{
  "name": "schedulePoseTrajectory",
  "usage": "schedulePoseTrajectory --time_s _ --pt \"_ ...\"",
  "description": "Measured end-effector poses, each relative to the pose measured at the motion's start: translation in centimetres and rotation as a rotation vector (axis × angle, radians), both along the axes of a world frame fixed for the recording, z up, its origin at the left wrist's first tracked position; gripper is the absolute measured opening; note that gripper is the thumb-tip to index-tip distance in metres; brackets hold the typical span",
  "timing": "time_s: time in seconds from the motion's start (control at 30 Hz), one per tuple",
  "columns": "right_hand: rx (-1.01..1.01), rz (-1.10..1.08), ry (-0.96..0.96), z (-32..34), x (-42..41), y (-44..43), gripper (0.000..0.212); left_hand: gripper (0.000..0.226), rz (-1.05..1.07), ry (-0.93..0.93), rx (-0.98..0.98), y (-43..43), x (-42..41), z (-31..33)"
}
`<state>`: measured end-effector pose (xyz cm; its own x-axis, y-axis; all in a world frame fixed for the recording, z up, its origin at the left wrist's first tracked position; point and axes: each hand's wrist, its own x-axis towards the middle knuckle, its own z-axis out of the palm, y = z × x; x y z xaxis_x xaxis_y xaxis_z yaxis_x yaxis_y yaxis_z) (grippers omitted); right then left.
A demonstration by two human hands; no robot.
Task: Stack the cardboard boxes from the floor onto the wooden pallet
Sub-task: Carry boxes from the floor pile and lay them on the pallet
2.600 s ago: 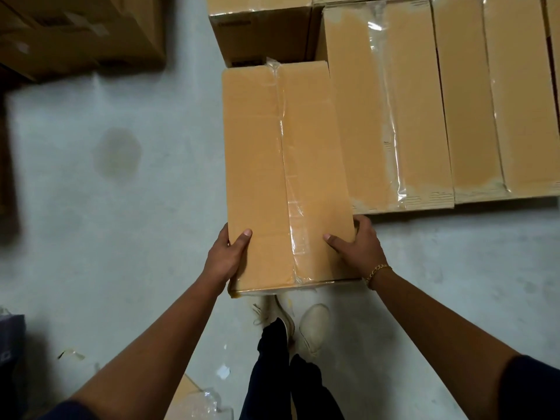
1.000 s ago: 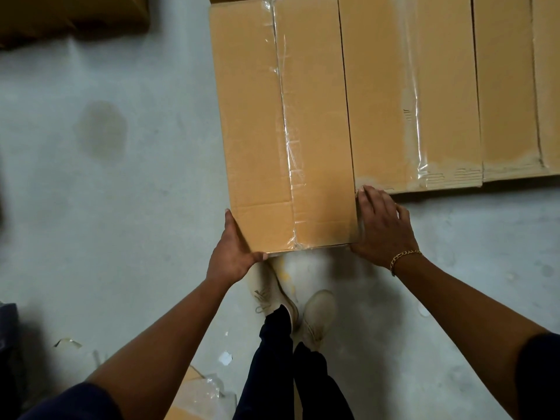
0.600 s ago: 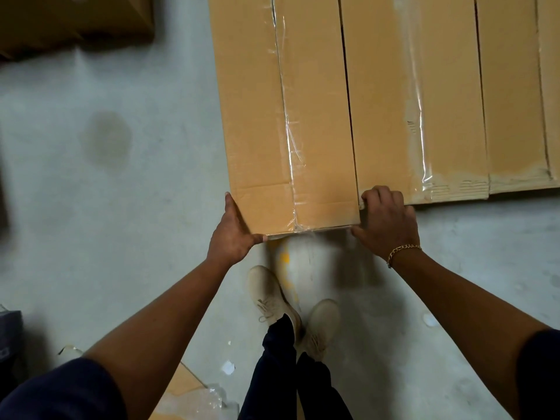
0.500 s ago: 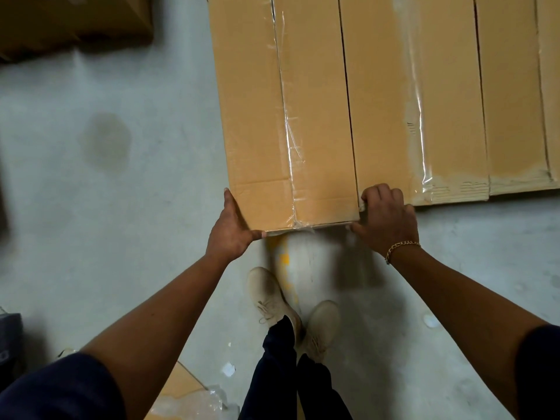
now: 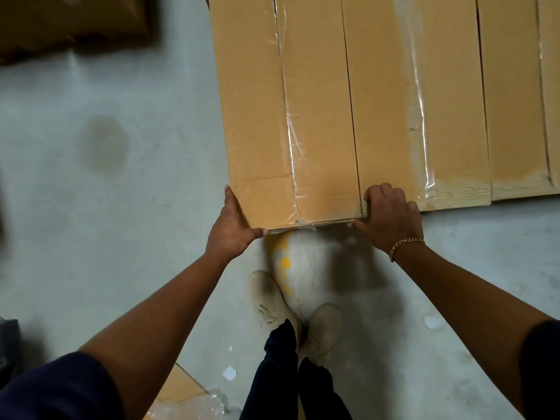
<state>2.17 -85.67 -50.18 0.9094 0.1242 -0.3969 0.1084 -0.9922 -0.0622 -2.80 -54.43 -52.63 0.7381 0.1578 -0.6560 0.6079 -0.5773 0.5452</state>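
Note:
A long cardboard box point(image 5: 288, 116) sealed with clear tape lies at the left end of a row of similar boxes point(image 5: 454, 101). Its near end sticks out a little past theirs. My left hand point(image 5: 231, 228) presses the near left corner, fingers straight along the left side and thumb along the near bottom edge. My right hand point(image 5: 389, 215), with a gold bracelet at the wrist, curls its fingers over the near right corner, at the seam with the neighbouring box. The wooden pallet is hidden under the boxes.
Grey concrete floor point(image 5: 121, 237) spreads to the left, with a dark stain point(image 5: 104, 144). More cardboard point(image 5: 72, 22) lies at the top left. My shoes point(image 5: 291, 310) stand just behind the box. Plastic wrap and a cardboard scrap point(image 5: 188, 401) lie at the bottom.
The box went from being carried in the air to lying in the row beside the others. My hands slid from its top to its near corners. Little has moved in the last half second.

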Motion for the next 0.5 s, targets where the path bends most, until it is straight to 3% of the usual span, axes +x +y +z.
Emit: schedulePoseTrajectory --time_s 0.13,0.5 --pt "-0.049 0.028 -0.019 0.23 -0.06 -0.14 0.093 0.122 -0.01 0.004 -0.009 0.21 -0.11 0.22" --pt "-0.011 -0.028 0.028 0.34 0.51 0.38 0.08 0.119 -0.03 -0.002 0.007 0.51 0.54 0.13"
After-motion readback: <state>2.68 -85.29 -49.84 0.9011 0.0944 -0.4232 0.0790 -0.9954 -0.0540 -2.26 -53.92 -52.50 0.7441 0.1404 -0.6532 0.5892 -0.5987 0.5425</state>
